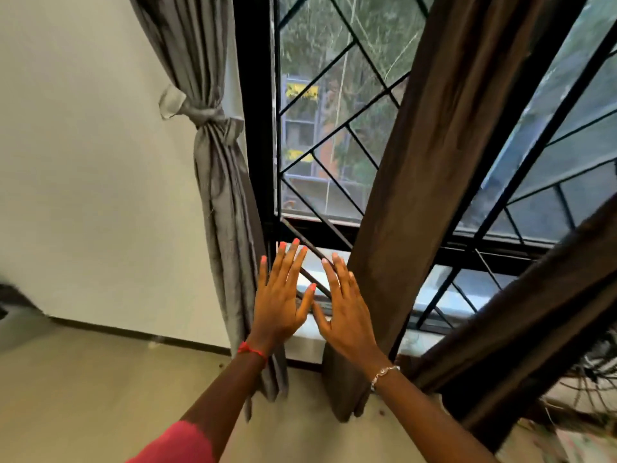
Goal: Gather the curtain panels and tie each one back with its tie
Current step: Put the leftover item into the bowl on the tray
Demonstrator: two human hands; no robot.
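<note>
Left hand [278, 305] and right hand [347, 312]: flat, fingers spread, holding nothing. Brown curtain [417, 162] hangs untied just beside the right hand (grey curtain [217, 182] is tied). Cloth likely soft and limp; gather it at mid-height.

The tied curtain [220, 168] and its tie [200, 113] are silvery grey, the hanging curtain panel [434, 162] dark brown, the window frame [253, 128] black with a diamond-patterned grille [337, 105], the wall [83, 162] off-white.
</note>
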